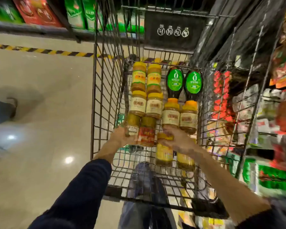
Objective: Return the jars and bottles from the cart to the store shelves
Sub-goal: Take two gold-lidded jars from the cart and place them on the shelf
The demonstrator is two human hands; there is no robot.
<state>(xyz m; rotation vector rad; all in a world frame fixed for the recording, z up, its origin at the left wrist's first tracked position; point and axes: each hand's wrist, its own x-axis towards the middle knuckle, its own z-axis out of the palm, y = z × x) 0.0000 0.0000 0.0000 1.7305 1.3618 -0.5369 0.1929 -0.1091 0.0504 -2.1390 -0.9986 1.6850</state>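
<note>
Store shelves [271, 123] flank the wire cart [104, 100] at 3 o'clock. Pick-up step, I judge: the left hand [120, 136] grips a green-lidded jar [133, 125] and the right hand [180, 141] grips a yellow jar [164, 154], both toward the cart's 6 o'clock. Next, both need lifting clear.

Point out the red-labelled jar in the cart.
The olive-lidded clear jar lying between the left hand and the right hand; the other jars have cream or yellow labels.

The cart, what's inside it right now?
Yellow-lidded jars lying on their sides and two green-labelled dark bottles. The left hand and right hand each grip a jar, hiding parts of those.
</note>
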